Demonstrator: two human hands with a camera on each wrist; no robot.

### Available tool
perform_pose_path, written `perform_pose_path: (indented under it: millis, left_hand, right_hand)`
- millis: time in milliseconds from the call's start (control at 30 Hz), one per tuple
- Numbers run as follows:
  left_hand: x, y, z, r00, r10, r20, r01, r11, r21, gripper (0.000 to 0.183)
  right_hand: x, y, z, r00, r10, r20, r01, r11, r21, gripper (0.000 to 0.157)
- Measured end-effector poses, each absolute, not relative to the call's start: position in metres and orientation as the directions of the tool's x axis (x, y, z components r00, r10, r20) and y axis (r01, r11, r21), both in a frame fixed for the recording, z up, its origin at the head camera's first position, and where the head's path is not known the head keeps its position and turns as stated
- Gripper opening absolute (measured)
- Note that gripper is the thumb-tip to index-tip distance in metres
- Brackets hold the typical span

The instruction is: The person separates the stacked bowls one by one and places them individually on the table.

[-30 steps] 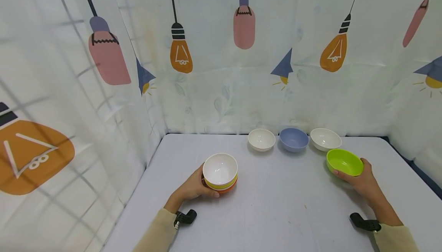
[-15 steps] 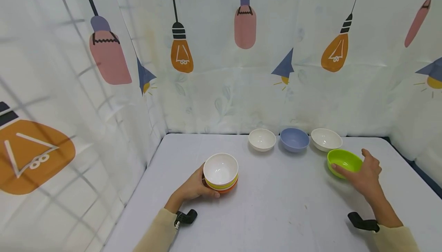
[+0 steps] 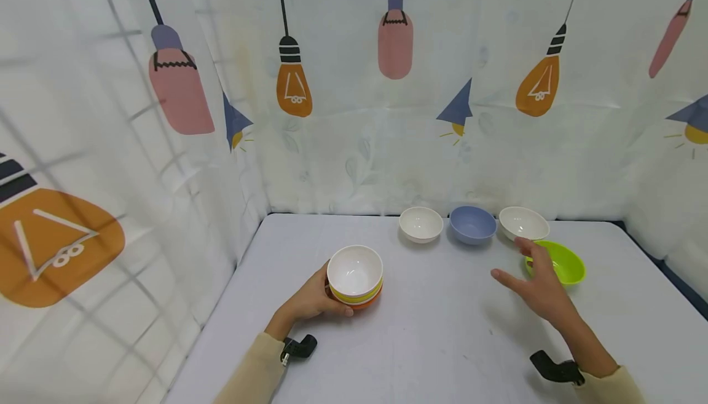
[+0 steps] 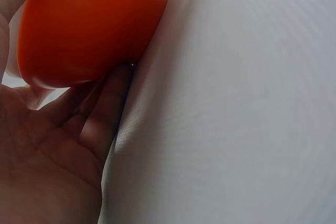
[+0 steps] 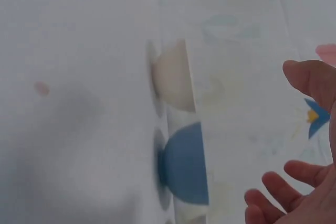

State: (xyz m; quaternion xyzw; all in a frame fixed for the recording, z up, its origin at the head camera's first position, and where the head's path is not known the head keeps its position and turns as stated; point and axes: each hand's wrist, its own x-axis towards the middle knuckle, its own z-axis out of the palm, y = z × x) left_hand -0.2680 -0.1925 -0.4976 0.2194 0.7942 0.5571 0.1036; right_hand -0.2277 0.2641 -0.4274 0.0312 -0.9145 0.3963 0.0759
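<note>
On the left of the table, my left hand [image 3: 311, 298] grips a stack of bowls by its side, thumb at the front. A white bowl [image 3: 355, 270] tops the stack, a yellow rim [image 3: 356, 299] shows below it, and an orange bowl [image 4: 89, 24] is at the bottom. My right hand [image 3: 544, 285] hovers over the table with fingers spread and nothing in them. Behind it, partly hidden, sits a lime green bowl [image 3: 566, 264]. In the right wrist view, a blue bowl [image 5: 186, 166] and a white bowl [image 5: 176, 77] stand beyond the spread fingers.
Along the back edge stand a white bowl [image 3: 421, 224], the blue bowl [image 3: 472, 225] and another white bowl [image 3: 523, 224]. The white table [image 3: 420, 336] meets a patterned curtain [image 3: 332, 164] at the back and left.
My right hand has let go of the green bowl, lifted off and moved left, in front of it. My left hand keeps its grip on the stack in the same place.
</note>
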Motion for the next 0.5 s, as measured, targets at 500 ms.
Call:
perform_pose_path:
  millis: [500]
  left_hand:
    - [-0.267,-0.193,-0.496,-0.884,0.462,0.076,0.226,0.278,0.934,0.108]
  right_hand:
    - [-0.239,0.147,-0.442,-0.887,-0.427,0.174,-0.387,0.485,-0.784,0.061]
